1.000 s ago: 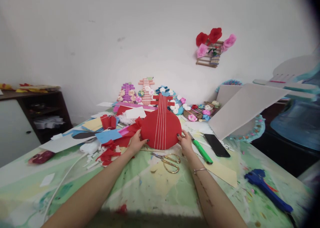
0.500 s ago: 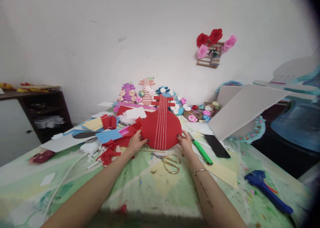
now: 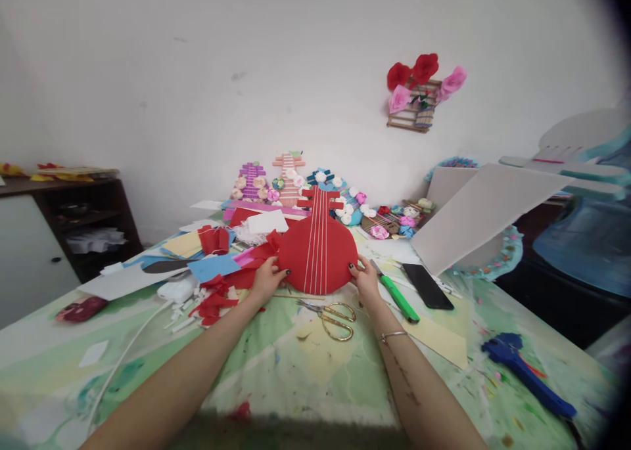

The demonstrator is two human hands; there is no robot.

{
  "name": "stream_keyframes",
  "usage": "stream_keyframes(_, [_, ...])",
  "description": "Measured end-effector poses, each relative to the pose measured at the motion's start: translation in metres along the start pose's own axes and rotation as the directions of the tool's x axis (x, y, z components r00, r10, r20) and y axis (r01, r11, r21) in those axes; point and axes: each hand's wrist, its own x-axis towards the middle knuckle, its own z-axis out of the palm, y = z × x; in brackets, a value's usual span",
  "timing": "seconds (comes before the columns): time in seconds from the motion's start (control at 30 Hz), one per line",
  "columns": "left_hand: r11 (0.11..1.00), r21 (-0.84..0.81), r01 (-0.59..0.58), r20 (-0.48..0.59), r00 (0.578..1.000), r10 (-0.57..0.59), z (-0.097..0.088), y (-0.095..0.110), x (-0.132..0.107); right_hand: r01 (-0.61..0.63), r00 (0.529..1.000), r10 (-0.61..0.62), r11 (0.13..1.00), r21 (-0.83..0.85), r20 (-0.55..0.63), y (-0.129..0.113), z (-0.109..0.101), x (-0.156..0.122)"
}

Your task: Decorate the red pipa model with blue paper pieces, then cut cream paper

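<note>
I hold a red paper lute (image 3: 318, 253) upright at the middle of the table; it has a round body, white strings and red pegs on its neck. My left hand (image 3: 267, 281) grips the body's lower left edge, thumb on the front. My right hand (image 3: 365, 280) grips the lower right edge the same way. Gold-handled scissors (image 3: 333, 319) lie on the table just below the lute, between my wrists. Red paper scraps (image 3: 215, 302) lie to the left of my left hand.
A green-handled knife (image 3: 398, 298) and a black phone (image 3: 427, 286) lie right of my right hand. A blue glue gun (image 3: 526, 372) sits at the near right. Coloured paper sheets (image 3: 192, 253), finished lute crafts (image 3: 288, 179) and a grey foam board (image 3: 480, 210) crowd the far side.
My left thumb has slid a little further onto the lute's front. Otherwise the lute and both hands stay in place.
</note>
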Motion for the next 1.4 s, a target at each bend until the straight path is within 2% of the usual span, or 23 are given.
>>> stream_keyframes(0.2, [0.997, -0.054, 0.053, -0.070, 0.996, -0.057, -0.006, 0.000, 0.005, -0.013, 0.999, 0.014, 1.000, -0.022, 0.035, 0.000, 0.000, 0.001])
stream_keyframes(0.5, [0.977, -0.168, 0.133, -0.101, 0.983, -0.152, -0.013, -0.001, 0.011, -0.141, 0.973, 0.140, 0.990, -0.008, 0.183, -0.007, 0.005, -0.008])
stream_keyframes(0.83, [0.948, -0.260, 0.181, -0.080, 0.975, -0.208, -0.018, -0.004, 0.013, -0.331, 0.930, 0.332, 0.943, -0.033, 0.161, 0.001, -0.010, -0.003])
stream_keyframes(1.17, [0.847, -0.445, 0.290, 0.026, 0.950, -0.312, -0.020, 0.006, 0.011, -0.389, 0.918, 0.391, 0.921, -0.032, 0.072, 0.000, -0.014, 0.004])
stream_keyframes(1.4, [0.795, -0.518, 0.316, 0.079, 0.943, -0.324, -0.018, 0.009, 0.010, -0.433, 0.898, 0.433, 0.901, -0.023, 0.080, -0.006, -0.012, -0.001])
